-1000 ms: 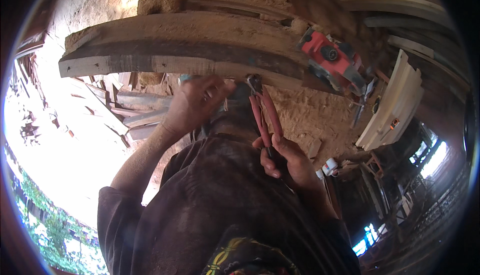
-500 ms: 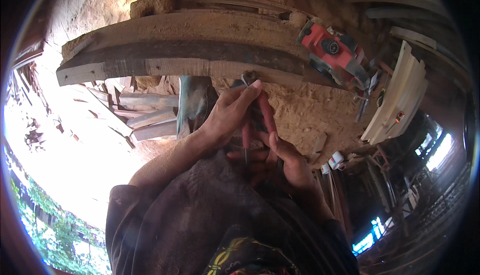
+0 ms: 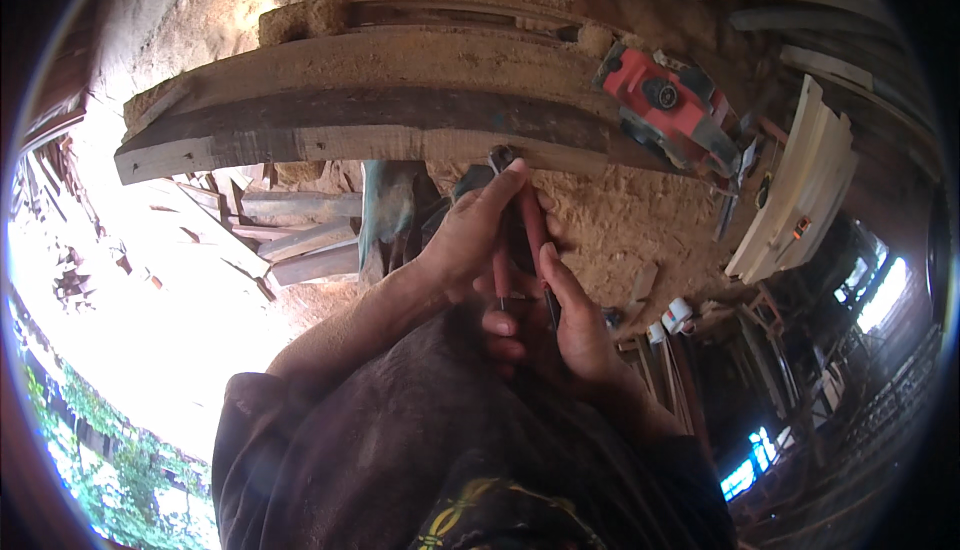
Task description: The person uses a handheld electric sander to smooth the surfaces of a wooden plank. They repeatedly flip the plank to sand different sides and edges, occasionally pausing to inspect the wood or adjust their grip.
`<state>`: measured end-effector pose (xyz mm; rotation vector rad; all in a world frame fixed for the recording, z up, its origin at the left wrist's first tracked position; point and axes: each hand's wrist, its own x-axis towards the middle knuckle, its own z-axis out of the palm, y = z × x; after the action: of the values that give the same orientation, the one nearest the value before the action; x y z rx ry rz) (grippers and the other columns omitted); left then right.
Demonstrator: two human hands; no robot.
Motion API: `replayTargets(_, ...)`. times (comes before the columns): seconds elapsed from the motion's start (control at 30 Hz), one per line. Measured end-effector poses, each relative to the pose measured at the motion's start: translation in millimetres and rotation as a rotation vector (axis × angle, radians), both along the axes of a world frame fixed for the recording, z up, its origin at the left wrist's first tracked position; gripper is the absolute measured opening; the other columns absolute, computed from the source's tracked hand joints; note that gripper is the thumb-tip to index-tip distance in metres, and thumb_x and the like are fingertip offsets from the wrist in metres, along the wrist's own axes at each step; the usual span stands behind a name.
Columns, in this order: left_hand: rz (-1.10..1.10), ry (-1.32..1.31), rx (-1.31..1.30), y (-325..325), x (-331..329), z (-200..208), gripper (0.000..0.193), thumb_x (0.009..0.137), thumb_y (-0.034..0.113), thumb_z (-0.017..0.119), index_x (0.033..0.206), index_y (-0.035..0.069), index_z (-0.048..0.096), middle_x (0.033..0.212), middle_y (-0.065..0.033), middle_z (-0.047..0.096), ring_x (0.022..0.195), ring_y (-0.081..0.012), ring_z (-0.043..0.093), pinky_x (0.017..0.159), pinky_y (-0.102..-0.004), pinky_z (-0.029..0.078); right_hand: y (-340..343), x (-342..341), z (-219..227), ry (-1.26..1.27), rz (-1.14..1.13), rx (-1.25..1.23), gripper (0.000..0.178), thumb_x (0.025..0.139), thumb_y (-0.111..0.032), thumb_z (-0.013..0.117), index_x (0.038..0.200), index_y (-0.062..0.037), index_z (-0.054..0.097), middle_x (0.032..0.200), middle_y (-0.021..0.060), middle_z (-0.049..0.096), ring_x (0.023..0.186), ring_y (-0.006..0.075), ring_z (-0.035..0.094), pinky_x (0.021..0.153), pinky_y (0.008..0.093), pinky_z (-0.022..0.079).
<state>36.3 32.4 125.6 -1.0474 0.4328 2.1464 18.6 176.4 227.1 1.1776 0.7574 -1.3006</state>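
Note:
In front of my body I hold a pair of pincers (image 3: pixel 534 228) with red-sleeved handles. Their dark metal head touches or lies very near the front edge of a thick wooden beam (image 3: pixel 400 140); which of the two I cannot tell. My left hand (image 3: pixel 472 225) is closed around the upper part of the pincers, thumb just below the head. Lower down, my right hand (image 3: pixel 575 315) grips the right handle with its thumb along it, its other fingers curled beneath and partly hidden. The two handles are spread apart, thin metal ends showing below the sleeves.
A red and black power planer (image 3: pixel 665 100) rests at the beam's right end. Pale boards (image 3: pixel 795 190) stand to the right, with an orange tape measure (image 3: pixel 801 227) on them. Offcuts (image 3: pixel 305 235) lie on the floor at left. White containers (image 3: pixel 679 312) sit lower right; sawdust covers the ground.
My right hand has shifted slightly to the right and its lower fingers have curled in. The right handle's bare end now shows. The pincers' head stays by the beam's edge.

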Motion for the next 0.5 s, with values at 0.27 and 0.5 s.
replayTargets(0.27,0.376,-0.164,0.297,41,1,-13,0.032,0.107,0.038,0.061,0.091,0.013,0.050,0.071,-0.0008,0.042,0.062,-0.0195,0.051,0.069,-0.0418,0.056,16,-8,-4,-0.004,0.103,-0.052,0.059,0.112,-0.070,0.030,0.114,-0.0154,0.055,0.083,0.0019,0.046,0.064,0.0160,0.046,0.060,0.0354,0.042)
replayTargets(0.5,0.346,-0.247,-0.011,60,-8,-2,0.030,0.105,0.032,0.064,0.092,0.010,0.049,0.073,-0.0035,0.046,0.061,-0.0202,0.052,0.060,-0.0429,0.054,56,-22,-22,0.001,0.161,-0.202,0.053,0.114,-0.062,0.031,0.109,-0.0145,0.054,0.075,0.0002,0.043,0.053,0.0125,0.039,0.049,0.0298,0.037)
